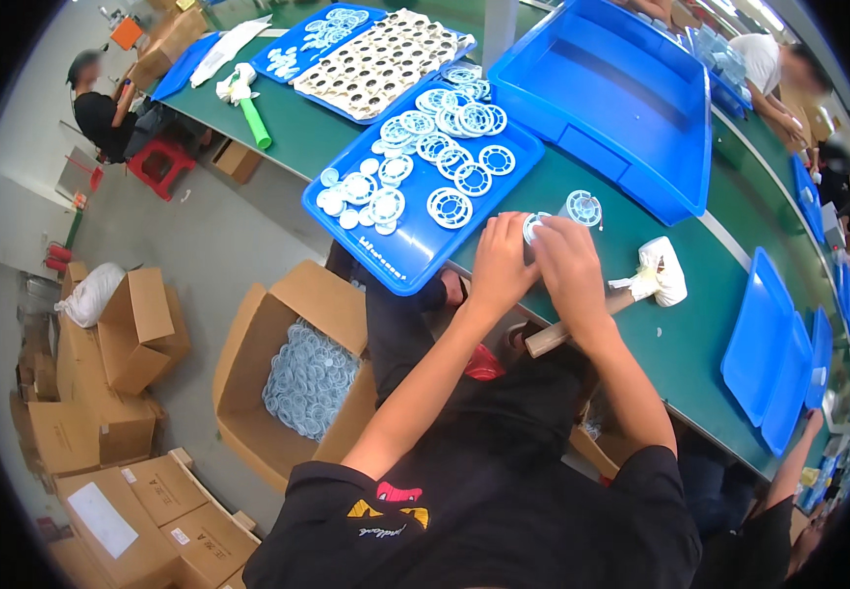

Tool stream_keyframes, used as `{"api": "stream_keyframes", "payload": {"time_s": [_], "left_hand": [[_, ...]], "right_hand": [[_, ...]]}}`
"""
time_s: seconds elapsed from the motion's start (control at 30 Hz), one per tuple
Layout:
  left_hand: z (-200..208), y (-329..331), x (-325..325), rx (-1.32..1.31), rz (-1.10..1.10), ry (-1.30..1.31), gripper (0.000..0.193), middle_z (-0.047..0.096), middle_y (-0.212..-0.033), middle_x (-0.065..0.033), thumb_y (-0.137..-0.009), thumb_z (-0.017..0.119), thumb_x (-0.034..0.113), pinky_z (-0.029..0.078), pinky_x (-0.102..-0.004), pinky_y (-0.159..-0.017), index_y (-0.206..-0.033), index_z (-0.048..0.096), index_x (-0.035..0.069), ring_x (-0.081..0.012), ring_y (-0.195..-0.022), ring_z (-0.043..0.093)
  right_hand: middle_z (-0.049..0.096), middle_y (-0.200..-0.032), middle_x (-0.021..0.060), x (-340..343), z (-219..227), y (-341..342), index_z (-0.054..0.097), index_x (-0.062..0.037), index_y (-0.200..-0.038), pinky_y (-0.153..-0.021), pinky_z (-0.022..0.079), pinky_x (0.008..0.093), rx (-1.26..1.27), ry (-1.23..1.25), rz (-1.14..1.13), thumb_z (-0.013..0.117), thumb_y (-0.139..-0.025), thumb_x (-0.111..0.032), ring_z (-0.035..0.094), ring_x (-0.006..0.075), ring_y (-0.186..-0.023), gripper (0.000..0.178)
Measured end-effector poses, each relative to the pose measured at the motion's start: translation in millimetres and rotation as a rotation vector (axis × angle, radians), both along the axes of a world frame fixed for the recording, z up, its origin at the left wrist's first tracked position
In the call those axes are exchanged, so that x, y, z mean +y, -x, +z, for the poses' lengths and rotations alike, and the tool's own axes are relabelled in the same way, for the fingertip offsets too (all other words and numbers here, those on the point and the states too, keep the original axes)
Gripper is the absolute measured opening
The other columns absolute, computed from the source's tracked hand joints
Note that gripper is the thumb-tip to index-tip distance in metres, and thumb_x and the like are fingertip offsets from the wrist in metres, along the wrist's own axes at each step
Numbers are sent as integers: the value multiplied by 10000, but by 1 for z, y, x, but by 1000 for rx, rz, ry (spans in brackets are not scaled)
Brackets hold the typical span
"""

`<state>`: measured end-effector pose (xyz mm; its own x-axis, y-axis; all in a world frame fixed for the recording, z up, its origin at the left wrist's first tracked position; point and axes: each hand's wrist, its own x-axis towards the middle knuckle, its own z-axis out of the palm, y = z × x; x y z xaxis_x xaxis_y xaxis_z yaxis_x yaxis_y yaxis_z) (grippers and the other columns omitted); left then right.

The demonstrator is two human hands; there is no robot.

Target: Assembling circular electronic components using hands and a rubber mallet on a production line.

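My left hand (501, 263) pinches a small white slotted disc (533, 228) above the near edge of the green bench. The fingers of my right hand (572, 265) curl over the same disc from the right and hide part of it. Just beyond them a round clear-and-white slotted part (583, 207) rests on the bench. Beside my right hand lies a mallet (663, 272), its head wrapped in white cloth and its wooden handle passing under my right wrist. To the left, a blue tray (386, 257) carries several white slotted rings (450, 208) and smaller plain discs.
A large blue bin (597, 83) stands beyond my hands. A tray of cream pieces with dark holes (382, 65) and a green-handled, cloth-wrapped tool (256, 120) lie farther left. An open carton (248, 412) of clear rings sits on the floor. Blue trays (769, 344) lie at right; people work nearby.
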<state>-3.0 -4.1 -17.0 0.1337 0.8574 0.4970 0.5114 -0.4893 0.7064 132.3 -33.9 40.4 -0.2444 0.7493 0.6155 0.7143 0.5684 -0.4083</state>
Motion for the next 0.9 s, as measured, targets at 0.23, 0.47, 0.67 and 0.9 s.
{"api": "stream_keyframes", "payload": {"time_s": [0.23, 0.47, 0.67, 0.9], "left_hand": [[-5, 2, 1, -56, -7, -46, 496, 616, -1251, -205, -802, 729, 102, 484, -481, -984, -1261, 592, -25, -411, -1129, 580], [-10, -7, 1, 82, 33, -24, 711, 561, -1315, -194, -824, 834, 365, 427, -488, -1064, -1357, 524, 10, -386, -1216, 541], [-14, -8, 4, 36, 35, -45, 670, 590, -1242, -191, -786, 899, 295, 460, -459, -1005, -1280, 566, -10, -358, -1151, 575], [-5, 1, 4, 77, -25, 0, 591, 623, -1176, -191, -789, 860, 277, 483, -478, -915, -1242, 599, 0, -395, -1075, 589]], "right_hand": [[648, -1201, 173, -2, 14, 26, 679, 8, -1114, -940, 515, 499, -59, -140, -183, 750, -826, -34, 614, 385, -1093, 300], [631, -1077, 134, 54, -1, 99, 730, -79, -1001, -852, 505, 433, -408, 72, -13, 785, -840, -250, 615, 324, -1021, 240], [629, -1008, 125, 73, -21, 117, 700, -57, -961, -804, 495, 409, -539, -53, -63, 752, -790, -197, 603, 288, -984, 227], [667, -973, 149, 15, 56, 23, 690, -9, -1099, -737, 541, 434, 255, -100, -185, 704, -895, -77, 674, 301, -869, 216]]}}
